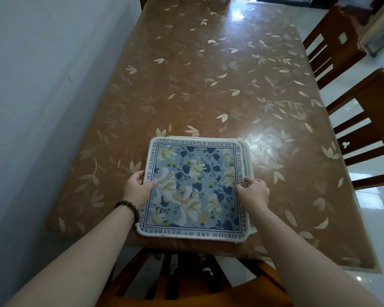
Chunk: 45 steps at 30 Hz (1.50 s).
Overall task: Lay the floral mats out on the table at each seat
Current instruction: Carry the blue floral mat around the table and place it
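1. Nearest the camera, the slatted back of a wooden chair (186,278) stands tucked against the near edge of the table, with two bare forearms reaching over it.
2. A bracelet (129,210) of dark round beads circles the left wrist.
3. The left hand (136,186) grips the left edge of the top floral mat (195,187), thumb lying on the printed face and fingers curled around the border.
4. The right hand (253,191) holds the mat's right edge, fingertips pressed on the white border and the thumb on the printed face.
5. That mat lies flat at the near end of the table, square, with blue and cream flowers inside a band of printed words and a white trim.
6. It sits on top of a stack of mats (246,151); the edges of the lower ones peek out along the right side and at the near right corner. How many lie beneath, I cannot tell.
7. The table (208,74) is long and covered in a glossy brown cloth scattered with pale leaf shapes; beyond the stack its surface stretches away towards the far end.
8. Its left side runs close beside a plain pale wall (42,85).
9. Along the right side stand two wooden chairs (350,120) with slatted backs, on a shiny light tiled floor (375,218).
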### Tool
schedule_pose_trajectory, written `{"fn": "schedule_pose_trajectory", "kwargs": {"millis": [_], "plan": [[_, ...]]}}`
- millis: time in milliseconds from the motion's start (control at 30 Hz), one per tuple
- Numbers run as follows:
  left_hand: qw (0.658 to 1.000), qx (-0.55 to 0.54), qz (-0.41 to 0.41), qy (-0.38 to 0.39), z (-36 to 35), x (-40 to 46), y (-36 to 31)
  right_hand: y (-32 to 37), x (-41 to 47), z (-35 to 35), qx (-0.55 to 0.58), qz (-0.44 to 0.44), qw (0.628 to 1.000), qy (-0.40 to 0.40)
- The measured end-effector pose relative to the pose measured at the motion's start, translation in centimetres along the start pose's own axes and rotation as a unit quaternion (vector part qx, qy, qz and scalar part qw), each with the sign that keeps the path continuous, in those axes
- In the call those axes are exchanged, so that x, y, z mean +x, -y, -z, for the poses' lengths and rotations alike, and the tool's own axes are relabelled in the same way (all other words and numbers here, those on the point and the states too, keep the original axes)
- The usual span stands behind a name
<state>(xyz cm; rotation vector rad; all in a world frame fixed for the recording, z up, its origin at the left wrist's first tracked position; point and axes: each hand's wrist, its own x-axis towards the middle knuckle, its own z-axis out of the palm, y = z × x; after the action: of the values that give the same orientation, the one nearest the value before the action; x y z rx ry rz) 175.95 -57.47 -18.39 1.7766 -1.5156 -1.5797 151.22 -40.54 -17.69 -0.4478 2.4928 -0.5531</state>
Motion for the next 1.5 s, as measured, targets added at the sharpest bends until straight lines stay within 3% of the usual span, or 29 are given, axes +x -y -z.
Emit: {"fn": "schedule_pose_trajectory", "kwargs": {"millis": [367, 733, 1067, 1500], "plan": [[0.999, -0.018, 0.009, 0.025, 0.8, 0.6, -0.3, -1.1, 0.5, 0.5, 0.130, 0.014, 0.991, 0.033], [0.997, -0.040, -0.058, 0.021, 0.5, -0.2, -1.0, -0.9, 0.1, 0.5, 0.206, 0.035, 0.978, 0.023], [0.982, -0.107, -0.103, 0.119, -3.1, -2.0, -6.6, -2.9, -1.7, 6.6, 0.285, 0.029, 0.954, -0.090], [0.934, -0.066, -0.137, 0.324, -19.7, -10.5, -12.4, -16.8, -7.9, 18.3, 0.309, -0.062, 0.901, -0.299]]}}
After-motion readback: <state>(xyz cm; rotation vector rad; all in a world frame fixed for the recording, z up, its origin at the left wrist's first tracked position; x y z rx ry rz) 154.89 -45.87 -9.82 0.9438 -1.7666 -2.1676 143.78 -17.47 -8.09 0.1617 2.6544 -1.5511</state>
